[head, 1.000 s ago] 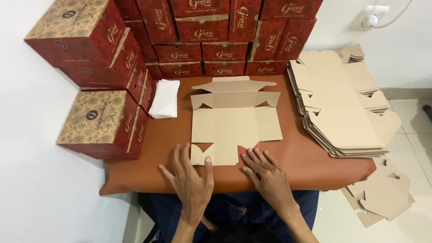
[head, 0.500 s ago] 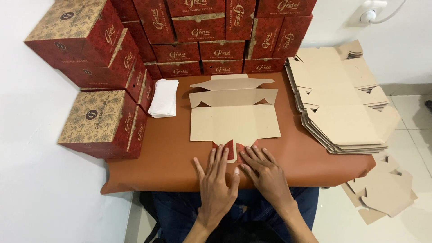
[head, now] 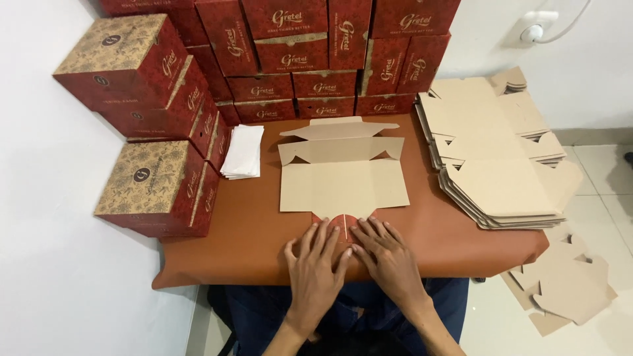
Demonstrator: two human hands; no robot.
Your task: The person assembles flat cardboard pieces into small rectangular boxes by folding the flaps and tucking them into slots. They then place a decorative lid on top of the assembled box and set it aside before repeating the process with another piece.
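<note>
Far left: assembled red-and-gold patterned cardboard boxes (head: 153, 188) stacked at the bench's left edge, more red boxes (head: 310, 53) in rows along the back wall. Just right of the left stack: small pile of white folded paper sheets (head: 242, 151), lying flat. Bench (head: 244, 244) covered in brown sheet.

Centre: flat unfolded brown cardboard box blank (head: 339, 168), plain side up, tabs pointing to the back. Its near flaps are folded over, red printed side showing, under the hands.

Left hand (head: 315, 267) flat, fingers (head: 316, 237) spread and extended, pressing down on the folded red flap; gripping nothing. Right hand (head: 389, 260) just beside it, same state: fingers straight, palm down on the flap, fingertips near the blank's front edge. Index fingers almost touching.

Right: tall stack of flat brown cardboard blanks (head: 501, 158) on the bench's right end, fanned slightly. Far right, on the tiled floor: loose cardboard blanks (head: 567, 283).
</note>
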